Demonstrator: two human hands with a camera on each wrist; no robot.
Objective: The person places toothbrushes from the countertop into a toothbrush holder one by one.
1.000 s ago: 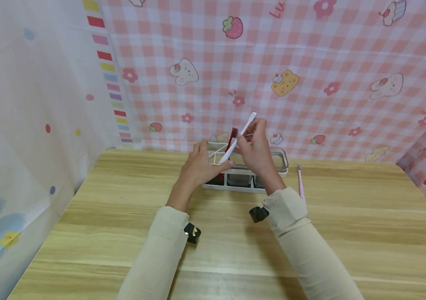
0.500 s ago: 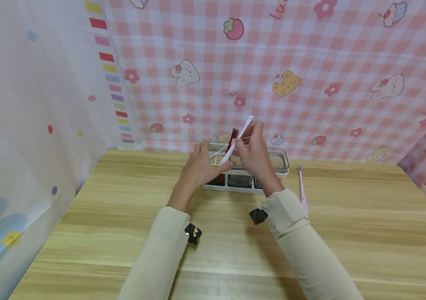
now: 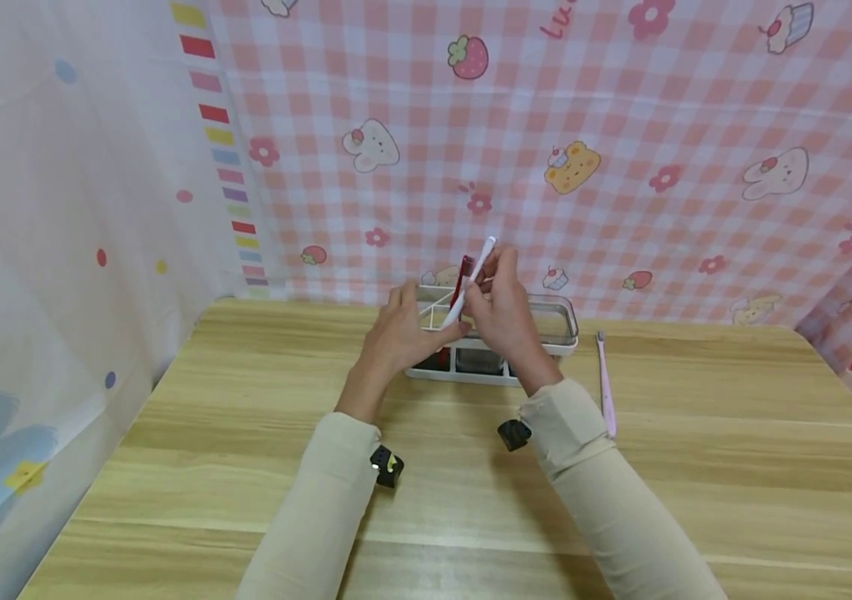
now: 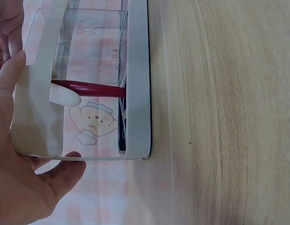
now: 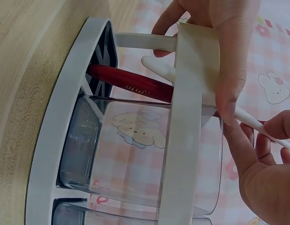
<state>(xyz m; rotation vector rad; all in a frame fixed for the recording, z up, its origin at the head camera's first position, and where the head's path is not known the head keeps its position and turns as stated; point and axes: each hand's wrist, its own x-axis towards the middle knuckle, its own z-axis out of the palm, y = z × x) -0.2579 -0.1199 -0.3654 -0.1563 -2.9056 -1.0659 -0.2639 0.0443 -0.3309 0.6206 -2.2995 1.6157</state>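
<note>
A white toothbrush holder (image 3: 471,377) with clear cups stands at the back of the table. My left hand (image 3: 393,335) grips its left end by the upper rack, thumb in front and fingers behind. With thumb and fingers my right hand (image 3: 503,323) pinches a slim white toothbrush (image 3: 482,262), tilted, over the rack. Its rounded lower end (image 5: 156,68) pokes below the rack in the right wrist view. Close beside it, a red toothbrush (image 5: 131,85) leans in the holder, its lower end in the base.
To the right of the holder a pale purple toothbrush (image 3: 604,382) lies on the wooden table (image 3: 726,450). A pink checked cloth (image 3: 621,225) hangs right behind the table's back edge. White fabric (image 3: 118,275) hangs at the left.
My right hand has lowered the white toothbrush and moved it slightly left, deeper through the rack and more upright. My left hand keeps its grip on the holder.
</note>
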